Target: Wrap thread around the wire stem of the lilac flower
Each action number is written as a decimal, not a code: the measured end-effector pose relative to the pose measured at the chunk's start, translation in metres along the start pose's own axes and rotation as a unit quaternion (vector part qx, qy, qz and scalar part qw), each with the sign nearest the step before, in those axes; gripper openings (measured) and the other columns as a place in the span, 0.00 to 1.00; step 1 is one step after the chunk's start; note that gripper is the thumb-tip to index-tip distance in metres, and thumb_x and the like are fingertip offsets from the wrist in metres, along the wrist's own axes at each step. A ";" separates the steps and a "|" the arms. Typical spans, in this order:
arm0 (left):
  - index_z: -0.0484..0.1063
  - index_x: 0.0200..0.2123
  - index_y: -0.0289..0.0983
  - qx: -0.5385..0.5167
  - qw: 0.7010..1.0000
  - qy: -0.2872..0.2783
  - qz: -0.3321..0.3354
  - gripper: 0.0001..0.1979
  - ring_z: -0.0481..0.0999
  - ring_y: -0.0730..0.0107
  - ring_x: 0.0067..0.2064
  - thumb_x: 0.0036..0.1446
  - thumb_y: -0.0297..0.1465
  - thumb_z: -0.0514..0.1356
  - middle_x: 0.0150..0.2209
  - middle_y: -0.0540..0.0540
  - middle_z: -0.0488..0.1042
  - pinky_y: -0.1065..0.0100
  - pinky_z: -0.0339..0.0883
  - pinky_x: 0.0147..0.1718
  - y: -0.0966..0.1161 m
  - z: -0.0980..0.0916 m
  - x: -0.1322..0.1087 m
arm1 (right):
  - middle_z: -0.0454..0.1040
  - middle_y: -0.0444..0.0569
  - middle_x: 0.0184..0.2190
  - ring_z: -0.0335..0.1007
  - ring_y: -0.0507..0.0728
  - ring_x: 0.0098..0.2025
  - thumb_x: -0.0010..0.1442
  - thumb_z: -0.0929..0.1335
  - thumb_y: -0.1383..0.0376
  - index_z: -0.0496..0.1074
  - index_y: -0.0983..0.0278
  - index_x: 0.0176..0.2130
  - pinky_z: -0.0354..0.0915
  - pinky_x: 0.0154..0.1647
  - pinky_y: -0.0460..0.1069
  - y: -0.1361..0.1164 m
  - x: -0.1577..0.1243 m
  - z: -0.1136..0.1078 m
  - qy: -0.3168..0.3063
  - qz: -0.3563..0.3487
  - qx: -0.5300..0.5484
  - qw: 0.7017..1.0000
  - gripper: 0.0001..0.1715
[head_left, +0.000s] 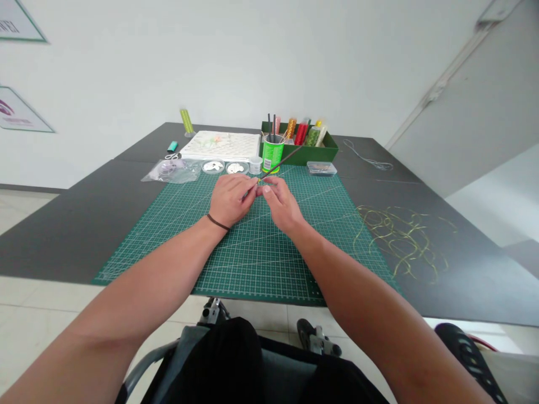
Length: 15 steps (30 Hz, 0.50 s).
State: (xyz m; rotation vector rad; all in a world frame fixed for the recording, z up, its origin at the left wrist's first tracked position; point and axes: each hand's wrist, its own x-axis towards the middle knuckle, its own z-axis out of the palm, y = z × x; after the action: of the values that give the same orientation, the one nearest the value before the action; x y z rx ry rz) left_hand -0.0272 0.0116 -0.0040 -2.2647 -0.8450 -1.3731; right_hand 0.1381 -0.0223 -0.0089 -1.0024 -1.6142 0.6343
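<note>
Closest in, the person's dark-clothed lap [227,365] is below the edge of the bench [105,207]. The left forearm [168,269] slants in from the lower left, a dark wristband [218,223] at its wrist; the right forearm [357,286] comes from the lower right, and the two converge over the green mat [252,258]. Off to the right lies a loose tangle of yellow-green thread [400,238], partly on the mat, partly on the bench.

The left hand [233,197] is turned back up, fingers bent, thumb and forefinger pinching the near end of a dark stick [288,157]. The right hand [283,203] meets it from the other side, thumb uppermost, fingers curled toward the left fingertips. Its grip is narrow, but at this size I cannot tell whether it holds the stick or the yellow bit [259,180] there.

The stick tilts up and away to the right, crossing in front of the green can [273,151]. Left of the can are a jar [255,164], two dishes [213,166] of white pieces and a clear bag [185,171]; behind these lies a white board [227,148], and to the right a green box [326,156].
</note>
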 end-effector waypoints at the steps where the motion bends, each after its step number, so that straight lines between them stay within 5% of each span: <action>1: 0.79 0.45 0.38 -0.002 1.000 -0.003 -0.007 0.10 0.81 0.63 0.44 0.65 0.31 0.58 0.40 0.44 0.83 0.59 0.71 0.47 0.000 0.000 0.000 | 0.77 0.49 0.35 0.74 0.57 0.39 0.67 0.62 0.51 0.63 0.60 0.48 0.69 0.45 0.56 -0.001 -0.001 0.001 0.000 0.019 0.006 1.000 0.17; 5: 0.79 0.44 0.39 -0.004 1.000 -0.018 -0.025 0.10 0.81 0.62 0.45 0.66 0.31 0.58 0.40 0.44 0.83 0.58 0.70 0.48 0.000 0.000 0.000 | 0.66 0.39 0.23 0.62 0.52 0.24 0.65 0.63 0.56 0.63 0.59 0.38 0.60 0.29 0.50 -0.011 -0.004 -0.002 0.026 0.036 -0.044 0.998 0.09; 15: 0.78 0.42 0.38 0.000 1.000 -0.013 -0.018 0.08 0.82 0.62 0.44 0.65 0.32 0.59 0.40 0.44 0.84 0.58 0.71 0.47 0.003 0.000 0.002 | 0.57 0.35 0.17 0.52 0.50 0.20 0.60 0.66 0.62 0.63 0.59 0.30 0.51 0.26 0.49 -0.031 -0.012 -0.004 0.045 0.014 -0.138 0.989 0.07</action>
State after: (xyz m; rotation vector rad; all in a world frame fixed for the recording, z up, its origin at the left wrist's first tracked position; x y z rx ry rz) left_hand -0.0251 0.0100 -0.0021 -2.2828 -0.8996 -1.3618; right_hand 0.1340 -0.0485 0.0118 -1.2386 -1.6395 0.3832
